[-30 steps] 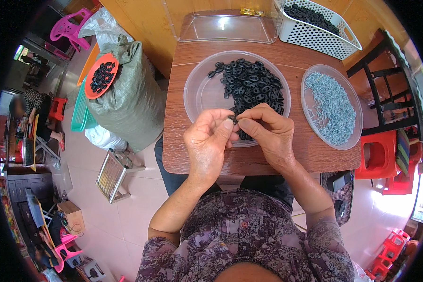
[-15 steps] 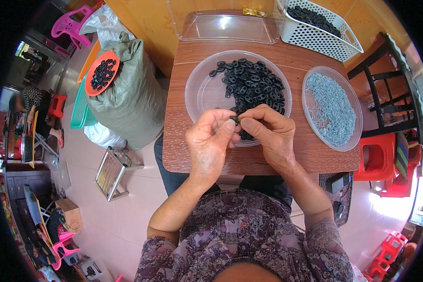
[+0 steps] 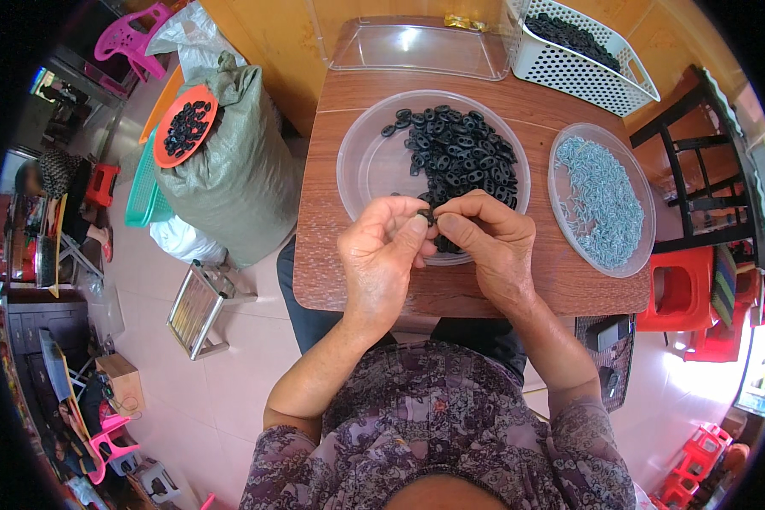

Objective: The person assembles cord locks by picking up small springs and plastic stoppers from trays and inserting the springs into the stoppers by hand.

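Observation:
Over the near rim of a round clear plastic tray (image 3: 346, 170), my two hands meet fingertip to fingertip. Between the thumb and fingers of my left hand (image 3: 376, 259) is a small black oval piece (image 3: 426, 216). My right hand (image 3: 493, 246) pinches at the right side of that piece; whatever its fingertips hold is too small and covered to make out. Many black oval pieces with two holes (image 3: 463, 153) are heaped in the tray beyond my hands. To the right, a second round tray (image 3: 556, 197) holds a spread of small bluish-silver screws (image 3: 603, 204).
A clear lidless box (image 3: 416, 59) and a white perforated basket (image 3: 561, 72) of black pieces stand at the table's back. On the left, a bulging grey-green sack (image 3: 238, 170) bears an orange plate (image 3: 172, 153) of black pieces. A metal-framed stool (image 3: 200, 310) stands on the floor.
The whole view has shifted very slightly. Both hands keep the same grip and place over the tray.

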